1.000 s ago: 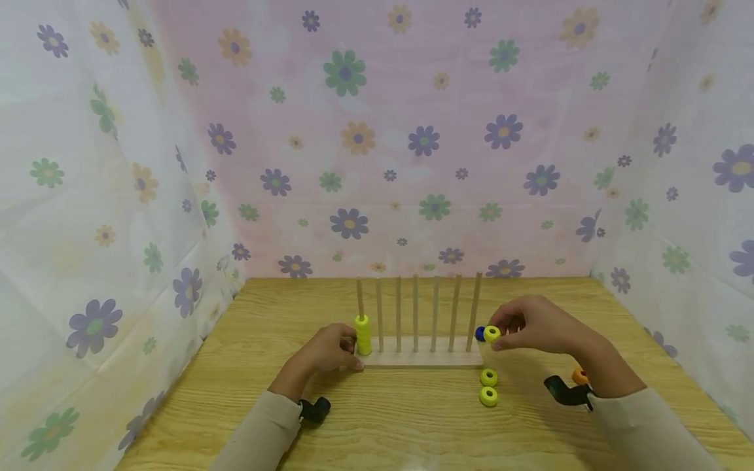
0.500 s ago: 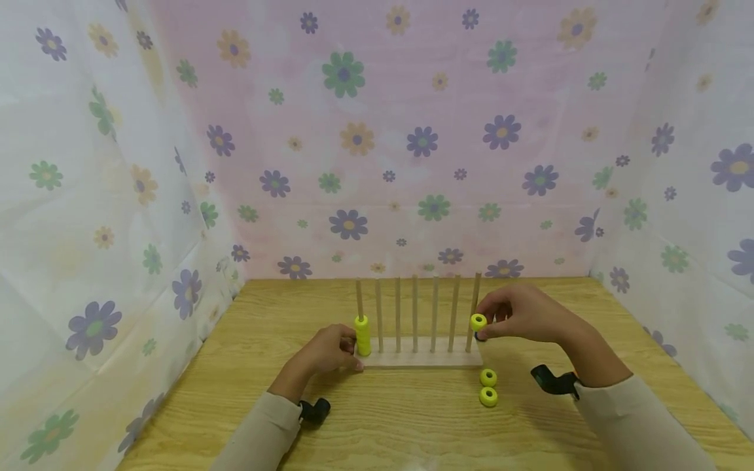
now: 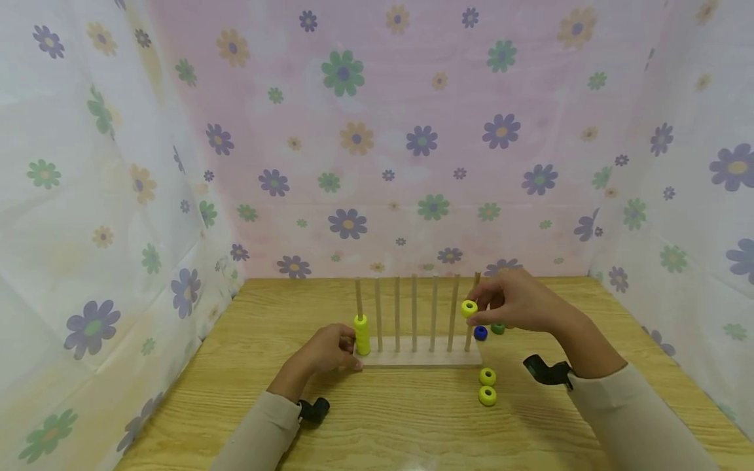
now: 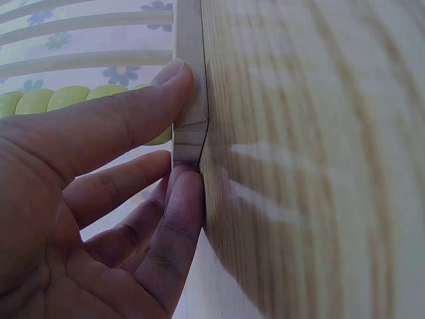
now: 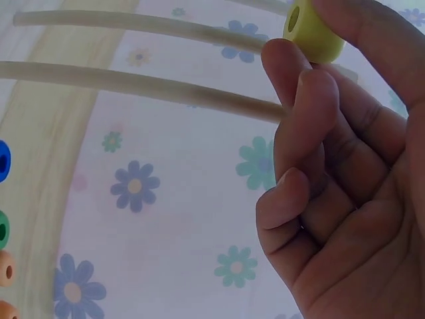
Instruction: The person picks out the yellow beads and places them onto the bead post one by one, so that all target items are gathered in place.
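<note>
A wooden peg rack (image 3: 421,358) with a row of upright pegs stands on the table. Its leftmost peg carries a stack of yellow beads (image 3: 362,335). My left hand (image 3: 325,350) grips the left end of the rack's base; in the left wrist view the thumb lies on one face and fingers on the other. Between thumb and fingertips, my right hand (image 3: 518,299) pinches a yellow bead (image 3: 468,309) in front of the rightmost peg, above the base. That same bead (image 5: 315,33) shows its hole in the right wrist view.
Two loose yellow beads (image 3: 487,386) lie in front of the rack's right end. A blue bead (image 3: 480,333) and a green bead (image 3: 498,328) sit beyond that end, under the right hand. Orange beads (image 5: 6,269) show in the right wrist view. Flowered cloth (image 3: 389,131) walls the table.
My right hand has moved left and up with the yellow bead, from beside the rack to the rightmost peg. The green bead has come into sight. My left hand stays put.
</note>
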Available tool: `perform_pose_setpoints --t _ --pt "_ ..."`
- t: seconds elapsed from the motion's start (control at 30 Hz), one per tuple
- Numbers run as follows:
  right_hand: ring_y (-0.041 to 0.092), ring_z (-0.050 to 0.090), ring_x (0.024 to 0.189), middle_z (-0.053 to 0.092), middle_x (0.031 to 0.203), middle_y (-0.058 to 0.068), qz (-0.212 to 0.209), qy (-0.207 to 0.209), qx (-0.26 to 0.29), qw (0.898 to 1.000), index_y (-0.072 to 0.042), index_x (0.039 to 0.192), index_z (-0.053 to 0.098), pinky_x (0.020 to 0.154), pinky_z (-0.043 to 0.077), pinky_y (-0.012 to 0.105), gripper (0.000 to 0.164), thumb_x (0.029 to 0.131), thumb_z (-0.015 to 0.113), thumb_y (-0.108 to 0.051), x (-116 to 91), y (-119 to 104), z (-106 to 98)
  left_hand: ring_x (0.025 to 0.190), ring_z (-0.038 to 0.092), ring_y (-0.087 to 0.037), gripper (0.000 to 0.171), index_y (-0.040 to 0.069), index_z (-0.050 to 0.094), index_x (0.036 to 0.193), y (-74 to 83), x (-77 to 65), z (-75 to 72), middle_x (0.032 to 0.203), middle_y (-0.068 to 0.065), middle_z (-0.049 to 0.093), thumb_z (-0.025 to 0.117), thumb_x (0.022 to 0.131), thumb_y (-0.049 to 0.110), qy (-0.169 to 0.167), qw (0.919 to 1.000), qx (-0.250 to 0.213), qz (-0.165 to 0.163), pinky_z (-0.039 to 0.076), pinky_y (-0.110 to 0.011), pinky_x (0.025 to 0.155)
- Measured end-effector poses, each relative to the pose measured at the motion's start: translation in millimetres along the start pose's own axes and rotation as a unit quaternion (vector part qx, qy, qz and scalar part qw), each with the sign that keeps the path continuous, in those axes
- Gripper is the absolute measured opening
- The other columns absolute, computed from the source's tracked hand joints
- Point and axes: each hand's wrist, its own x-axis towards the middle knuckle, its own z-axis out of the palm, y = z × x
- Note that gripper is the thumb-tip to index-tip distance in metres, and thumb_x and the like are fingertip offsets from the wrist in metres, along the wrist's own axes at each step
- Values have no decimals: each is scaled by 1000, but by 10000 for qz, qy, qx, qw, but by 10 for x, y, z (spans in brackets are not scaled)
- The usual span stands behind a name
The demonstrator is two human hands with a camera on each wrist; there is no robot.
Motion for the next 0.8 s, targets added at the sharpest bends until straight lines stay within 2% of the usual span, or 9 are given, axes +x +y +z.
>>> perform_pose_setpoints --t 0.23,0.5,0.8 --pt "6 66 68 72 83 -14 -87 133 -206 9997 -24 107 77 60 54 27 30 88 81 -48 77 -92 -38 81 53 -19 44 15 73 118 -13 5 -7 91 -4 62 92 79 17 -13 10000 11 -4 45 -33 67" --pt "6 67 67 73 82 -15 -285 258 -140 9992 -26 107 77 62 56 28 25 88 83 -40 156 -185 -87 80 53 -19 44 17 73 120 -30 18 -12 92 -4 63 92 80 19 -68 9999 15 90 45 -33 66" --pt "7 71 70 75 85 -14 -261 217 25 9994 -26 109 77 65 59 30 25 89 83 -39 257 -270 -92 81 53 -19 46 16 72 121 -31 18 -10 93 -3 64 92 80 20 -54 9999 55 70 45 -34 68"
